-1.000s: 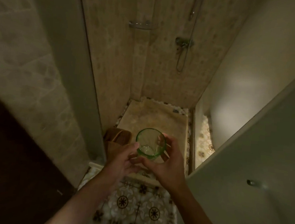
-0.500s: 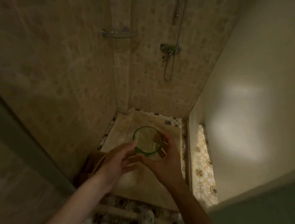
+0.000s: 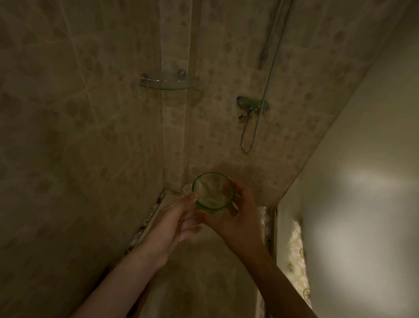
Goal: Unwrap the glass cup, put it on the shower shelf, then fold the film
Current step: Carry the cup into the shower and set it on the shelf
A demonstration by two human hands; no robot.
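A green glass cup [image 3: 212, 191] is held upright in front of me, its mouth facing up. My right hand [image 3: 236, 218] wraps around its right side and base. My left hand [image 3: 176, 221] touches its left side with the fingertips. Any clear film on the cup is too faint to tell in this dim light. The glass corner shower shelf [image 3: 168, 82] hangs bare on the tiled wall, well above and to the left of the cup.
A shower mixer tap [image 3: 252, 106] with a looping hose [image 3: 250, 134] is on the back wall, right of the shelf. Tiled walls close in on the left and back. A pale wall [image 3: 378, 172] stands at the right. The shower floor [image 3: 207, 271] lies below my arms.
I have stepped further into the shower stall; the shelf and tap appear nearer and lower in view. Both hands keep the cup in the same hold.
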